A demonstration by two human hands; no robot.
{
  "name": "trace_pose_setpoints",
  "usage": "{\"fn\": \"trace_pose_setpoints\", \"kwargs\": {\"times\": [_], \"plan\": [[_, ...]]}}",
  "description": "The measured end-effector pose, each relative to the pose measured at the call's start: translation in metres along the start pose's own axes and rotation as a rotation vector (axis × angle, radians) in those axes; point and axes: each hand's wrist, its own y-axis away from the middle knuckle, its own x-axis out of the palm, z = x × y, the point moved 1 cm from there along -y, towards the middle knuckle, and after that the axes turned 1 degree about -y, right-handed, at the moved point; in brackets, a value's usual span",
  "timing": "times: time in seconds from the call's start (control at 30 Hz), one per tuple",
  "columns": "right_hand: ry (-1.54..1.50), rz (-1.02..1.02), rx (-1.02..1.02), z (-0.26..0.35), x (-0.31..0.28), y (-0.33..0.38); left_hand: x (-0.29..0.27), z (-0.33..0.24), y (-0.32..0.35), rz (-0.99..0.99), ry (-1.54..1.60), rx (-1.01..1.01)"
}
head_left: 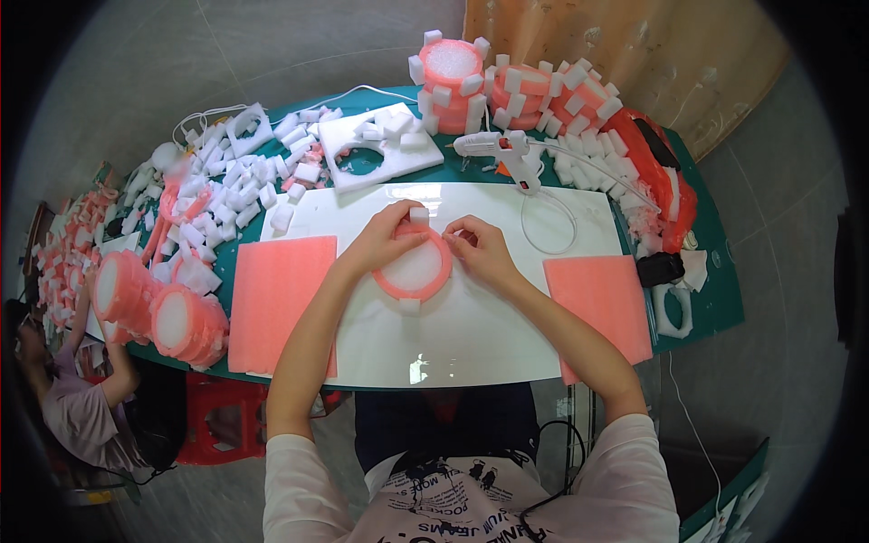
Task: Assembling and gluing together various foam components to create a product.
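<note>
A round white foam disc (410, 268) with a pink foam ring (443, 264) around it lies on the white board (471, 344) in front of me. One small white foam block (418, 215) sits at its far edge, another (409, 307) at its near edge. My left hand (391, 237) is closed on the ring's far left side, thumb across the rim by the far block. At the ring's right edge, my right hand (480, 248) has its fingers pinched together; whatever is between them is too small to make out.
A white glue gun (507, 152) with a cord lies beyond the board. Pink foam sheets (282, 303) flank it. Loose white foam blocks (240, 185), a cut-out foam slab (398, 167) and stacked pink rings (453, 86) line the far side. Another person (90, 398) works at far left.
</note>
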Motion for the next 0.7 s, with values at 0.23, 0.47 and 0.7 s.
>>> {"fn": "trace_pose_setpoints", "kwargs": {"times": [0.23, 0.47, 0.7], "plan": [[-0.002, 0.051, 0.027, 0.003, -0.002, 0.0, 0.0, 0.0, 0.0, 0.009, 0.018, -0.008], [0.068, 0.152, -0.018, 0.003, -0.013, -0.003, -0.001, -0.001, 0.0, 0.012, -0.001, 0.0], [0.147, 0.282, -0.057, 0.019, -0.024, -0.003, -0.001, -0.001, 0.0, 0.02, 0.0, 0.0]]}}
